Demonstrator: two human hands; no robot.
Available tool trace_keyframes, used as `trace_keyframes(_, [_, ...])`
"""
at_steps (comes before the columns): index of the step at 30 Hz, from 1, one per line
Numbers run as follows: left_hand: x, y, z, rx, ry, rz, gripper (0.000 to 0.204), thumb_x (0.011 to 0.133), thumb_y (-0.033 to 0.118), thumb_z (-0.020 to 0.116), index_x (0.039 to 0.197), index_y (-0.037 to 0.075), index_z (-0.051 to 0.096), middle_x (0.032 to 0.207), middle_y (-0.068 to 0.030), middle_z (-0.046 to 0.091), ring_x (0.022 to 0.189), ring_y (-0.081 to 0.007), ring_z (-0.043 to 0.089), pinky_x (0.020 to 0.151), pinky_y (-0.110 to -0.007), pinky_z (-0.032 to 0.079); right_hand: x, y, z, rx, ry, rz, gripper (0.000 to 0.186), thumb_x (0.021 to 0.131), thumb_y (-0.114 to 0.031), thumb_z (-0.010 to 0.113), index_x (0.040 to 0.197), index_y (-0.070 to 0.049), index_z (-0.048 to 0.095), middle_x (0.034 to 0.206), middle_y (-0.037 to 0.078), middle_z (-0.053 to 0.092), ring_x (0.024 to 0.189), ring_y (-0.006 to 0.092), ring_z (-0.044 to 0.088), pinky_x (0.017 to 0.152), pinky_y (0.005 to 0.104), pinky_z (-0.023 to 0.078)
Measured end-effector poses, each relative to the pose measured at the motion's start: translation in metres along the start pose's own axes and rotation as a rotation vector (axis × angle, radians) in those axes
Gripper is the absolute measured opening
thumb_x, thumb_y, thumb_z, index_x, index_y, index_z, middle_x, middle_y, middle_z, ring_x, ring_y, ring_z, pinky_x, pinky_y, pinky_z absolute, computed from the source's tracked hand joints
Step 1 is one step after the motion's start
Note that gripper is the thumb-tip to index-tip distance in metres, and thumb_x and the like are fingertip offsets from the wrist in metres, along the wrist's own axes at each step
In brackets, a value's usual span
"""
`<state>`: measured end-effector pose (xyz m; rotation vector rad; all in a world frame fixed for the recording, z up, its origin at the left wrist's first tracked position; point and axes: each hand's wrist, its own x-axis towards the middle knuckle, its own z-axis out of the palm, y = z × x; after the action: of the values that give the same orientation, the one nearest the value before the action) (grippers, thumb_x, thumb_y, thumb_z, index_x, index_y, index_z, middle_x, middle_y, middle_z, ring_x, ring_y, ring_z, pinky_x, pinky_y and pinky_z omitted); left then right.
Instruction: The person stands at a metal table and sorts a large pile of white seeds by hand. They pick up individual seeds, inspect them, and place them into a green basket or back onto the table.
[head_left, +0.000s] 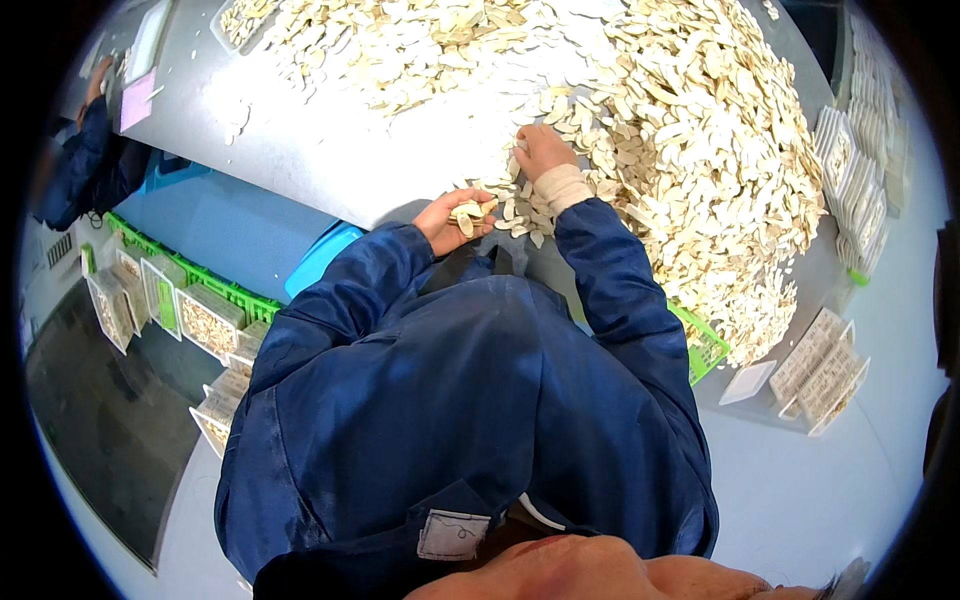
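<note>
My left hand [450, 222] is closed around a small stack of pale, oval dried slices [465, 217], close to my body at the table's near edge. Ahead and to its right, my right hand [544, 150] reaches over the metal table with its fingers curled down among loose slices. Whatever those fingertips pinch is hidden from view. Beside the right hand rises a large heap of the same cream-coloured slices [710, 130], and a few more slices [520, 212] lie scattered between my two hands.
More slices spread over the far table [330, 130]. A green crate [705, 345] stands under the heap's near edge. Slice-filled trays [210, 322] line the lower left; white racks [850, 180] and trays [822, 372] stand at right. A co-worker's arm [92, 125] shows at far left.
</note>
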<state>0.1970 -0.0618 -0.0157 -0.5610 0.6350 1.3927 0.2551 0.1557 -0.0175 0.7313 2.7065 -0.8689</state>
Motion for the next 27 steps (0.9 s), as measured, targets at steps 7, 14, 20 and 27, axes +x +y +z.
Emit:
trace_keyframes(7, [-0.01, -0.001, -0.007, -0.006, 0.032, 0.016, 0.028, 0.095, 0.024, 0.047, 0.106, 0.001, 0.057, 0.102, -0.0114, 0.061, 0.087, -0.0237, 0.062, 0.078, -0.035, 0.054, 0.013, -0.016, 0.001, -0.145, 0.007, -0.073, 0.026, 0.08, -0.02, 0.062, 0.103, -0.015, 0.053, 0.098, 0.011, 0.056, 0.093, 0.031, 0.058, 0.076, 0.043, 0.049])
trace_keyframes(14, [-0.011, -0.004, -0.011, -0.037, 0.041, 0.021, 0.028, 0.094, 0.025, 0.049, 0.106, 0.001, 0.057, 0.104, -0.0118, 0.061, 0.086, -0.0245, 0.063, 0.078, -0.036, 0.054, 0.017, 0.012, 0.007, -0.077, 0.04, 0.062, 0.016, 0.084, -0.02, 0.056, 0.099, -0.015, 0.055, 0.099, 0.01, 0.057, 0.091, 0.0293, 0.06, 0.074, 0.0427, 0.05])
trace_keyframes(20, [-0.012, -0.007, -0.013, -0.026, 0.046, 0.022, 0.028, 0.094, 0.025, 0.049, 0.107, 0.001, 0.057, 0.104, -0.0113, 0.061, 0.086, -0.0241, 0.063, 0.078, -0.036, 0.054, 0.013, -0.002, 0.0, -0.135, 0.058, -0.031, 0.016, 0.082, -0.018, 0.056, 0.098, -0.014, 0.057, 0.101, 0.011, 0.055, 0.095, 0.0291, 0.059, 0.076, 0.0416, 0.05])
trace_keyframes(27, [-0.013, -0.004, -0.011, -0.021, 0.049, 0.041, 0.028, 0.093, 0.025, 0.05, 0.107, 0.001, 0.057, 0.101, -0.0113, 0.061, 0.085, -0.0223, 0.061, 0.076, -0.035, 0.053, 0.018, -0.01, 0.001, -0.147, 0.014, 0.016, 0.018, 0.078, -0.015, 0.061, 0.095, -0.012, 0.059, 0.095, 0.013, 0.054, 0.094, 0.0312, 0.058, 0.074, 0.0426, 0.051])
